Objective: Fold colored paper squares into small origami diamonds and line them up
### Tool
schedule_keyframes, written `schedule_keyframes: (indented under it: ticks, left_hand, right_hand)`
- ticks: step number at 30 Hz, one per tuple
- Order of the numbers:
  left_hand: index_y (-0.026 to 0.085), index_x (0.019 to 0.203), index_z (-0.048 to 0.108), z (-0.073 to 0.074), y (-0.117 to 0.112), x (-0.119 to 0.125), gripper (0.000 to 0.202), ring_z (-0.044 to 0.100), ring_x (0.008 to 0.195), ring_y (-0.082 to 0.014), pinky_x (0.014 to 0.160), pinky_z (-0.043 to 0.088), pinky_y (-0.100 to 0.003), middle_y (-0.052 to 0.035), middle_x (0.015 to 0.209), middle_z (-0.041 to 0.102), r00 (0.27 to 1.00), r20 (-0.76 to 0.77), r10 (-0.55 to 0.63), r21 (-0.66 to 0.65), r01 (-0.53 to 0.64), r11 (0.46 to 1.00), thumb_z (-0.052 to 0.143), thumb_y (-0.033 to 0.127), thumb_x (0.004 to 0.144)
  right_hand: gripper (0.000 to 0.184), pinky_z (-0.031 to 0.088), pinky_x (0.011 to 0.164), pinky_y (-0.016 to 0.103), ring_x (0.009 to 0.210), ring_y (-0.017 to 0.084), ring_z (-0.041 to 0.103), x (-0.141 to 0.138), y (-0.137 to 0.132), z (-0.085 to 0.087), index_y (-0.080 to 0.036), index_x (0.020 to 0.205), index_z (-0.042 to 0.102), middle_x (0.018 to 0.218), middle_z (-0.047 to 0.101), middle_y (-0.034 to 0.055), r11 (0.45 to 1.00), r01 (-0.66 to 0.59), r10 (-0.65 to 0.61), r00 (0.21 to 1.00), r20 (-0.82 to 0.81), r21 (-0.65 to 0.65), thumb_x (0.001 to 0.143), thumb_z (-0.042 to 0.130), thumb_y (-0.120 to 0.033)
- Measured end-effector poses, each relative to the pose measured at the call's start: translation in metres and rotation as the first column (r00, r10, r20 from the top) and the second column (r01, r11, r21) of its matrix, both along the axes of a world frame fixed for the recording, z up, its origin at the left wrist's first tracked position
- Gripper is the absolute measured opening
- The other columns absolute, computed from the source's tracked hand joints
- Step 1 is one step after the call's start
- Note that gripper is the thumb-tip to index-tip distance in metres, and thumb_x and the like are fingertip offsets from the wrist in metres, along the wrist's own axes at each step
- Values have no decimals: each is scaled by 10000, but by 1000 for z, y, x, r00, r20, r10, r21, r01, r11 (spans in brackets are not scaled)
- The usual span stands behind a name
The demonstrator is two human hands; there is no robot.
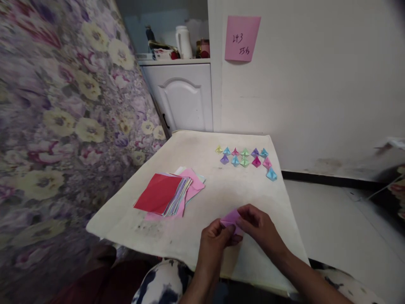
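Between my two hands, above the near part of the table, is a folded piece of pink-purple origami paper (231, 218). My left hand (218, 238) grips it from the lower left, thumb on the front and fingers behind. At its right edge, my right hand (257, 223) pinches the paper between thumb and fingers. Left of my hands lies a stack of coloured paper sheets (160, 194) with a red one on top. Farther off to the right, small folded paper shapes (244, 161) in several colours lie in rows.
A cream cloth covers the table (196, 147). A floral curtain (79, 126) hangs along the left side. Behind stand a white cabinet (186, 95) and a shelf holding a white jug (184, 42). A pink note (242, 39) is on the wall.
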State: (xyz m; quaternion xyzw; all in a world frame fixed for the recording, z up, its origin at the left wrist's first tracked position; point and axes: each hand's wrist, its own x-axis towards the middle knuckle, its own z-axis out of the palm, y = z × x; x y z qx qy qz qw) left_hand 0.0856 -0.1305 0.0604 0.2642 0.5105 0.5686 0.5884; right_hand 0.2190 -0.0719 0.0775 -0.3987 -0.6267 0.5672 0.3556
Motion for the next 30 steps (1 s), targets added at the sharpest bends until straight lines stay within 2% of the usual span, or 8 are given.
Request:
schedule_keyframes:
  ticks: [6, 10, 16, 22, 24, 26, 28, 30]
  left_hand:
    - [116, 811, 678, 5, -1, 2, 180, 599, 562, -128, 575, 465, -225, -29, 648, 663, 990, -109, -93, 21, 96, 995, 675, 269, 718]
    - [118, 796, 677, 7, 0, 2, 160, 557, 523, -131, 529, 422, -219, -13, 547, 626, 981, -156, -114, 74, 127, 989, 659, 260, 724]
    - [128, 782, 670, 9, -1, 0, 113, 531, 524, -122, 534, 405, -216, -2, 541, 617, 979, -177, -102, 123, 125, 984, 636, 228, 743]
    - [147, 767, 619, 11, -2, 2, 66, 572, 555, -126, 556, 430, -222, 1, 590, 634, 986, -154, -56, 129, 77, 989, 651, 189, 727]
    - [165, 797, 591, 11, -1, 3, 120, 582, 550, -125, 545, 436, -224, 12, 627, 635, 994, -109, -26, 126, 40, 991, 668, 178, 706]
    - [181, 903, 584, 11, -1, 3, 227, 591, 549, -128, 538, 446, -230, 18, 664, 637, 997, -77, -13, 123, 22, 992, 676, 175, 696]
    - [178, 1005, 588, 12, -2, 2, 316, 594, 549, -131, 538, 449, -232, 19, 658, 632, 996, -87, -33, 116, 43, 992, 673, 182, 700]
    - [163, 1014, 611, 12, -3, 2, 319, 591, 546, -131, 536, 443, -228, 13, 636, 631, 992, -111, -63, 108, 75, 991, 673, 193, 702]
  right_hand:
    - [249, 291, 475, 207, 501, 80, 401, 2, 6, -4, -155, 661, 556, 548, 481, -43, 979, -31, 8, 993, -117, -202, 760, 629, -371]
    - [231, 252, 434, 181, 467, 66, 383, 3, 5, -6, -163, 712, 547, 545, 479, -52, 931, -97, 25, 979, -202, -353, 745, 641, -372]
    - [251, 253, 421, 178, 472, 66, 401, 4, 5, -5, -165, 761, 577, 579, 505, -40, 917, -121, 38, 975, -218, -381, 745, 644, -407]
    - [266, 193, 403, 187, 450, 62, 429, 4, 4, -5, -142, 794, 600, 560, 537, -26, 879, -226, 122, 958, -259, -420, 748, 641, -401]
    - [263, 170, 392, 183, 415, 46, 380, 4, 5, -4, -153, 833, 591, 543, 515, -50, 869, -233, 119, 955, -273, -436, 720, 669, -378]
    - [255, 148, 380, 180, 385, 33, 322, 5, 5, -4, -165, 818, 568, 514, 482, -74, 865, -233, 111, 953, -283, -445, 698, 685, -357]
    - [238, 130, 372, 180, 369, 28, 287, 5, 5, -4, -172, 760, 538, 485, 453, -87, 861, -230, 107, 954, -281, -453, 689, 685, -345]
    - [233, 115, 369, 179, 366, 28, 275, 5, 5, -5, -176, 727, 518, 470, 436, -90, 852, -224, 107, 959, -262, -473, 682, 683, -334]
